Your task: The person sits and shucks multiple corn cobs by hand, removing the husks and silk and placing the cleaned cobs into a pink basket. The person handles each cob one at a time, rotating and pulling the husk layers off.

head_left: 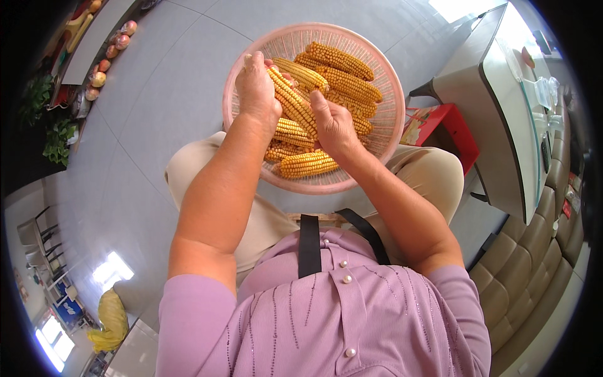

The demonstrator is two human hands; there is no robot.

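A dried corn cob (294, 103) with yellow kernels slants between my two hands above a pink plastic basket (398, 94). My left hand (257, 87) is closed around its upper left end. At its lower right end, my right hand (333, 120) grips with the thumb on top. Several other corn cobs (341, 60) lie in the basket, to the right and below the held one. Loose kernels (347, 101) show among them. The fingertips of my left hand are partly hidden behind the held cob.
The basket stands between my knees. A table (499, 122) and a red gift bag (454, 125) are at the right, with a brown padded sofa (518, 264) beyond. Wrapped fruits (122, 41) line the upper left. A yellow sack (111, 320) sits at the lower left.
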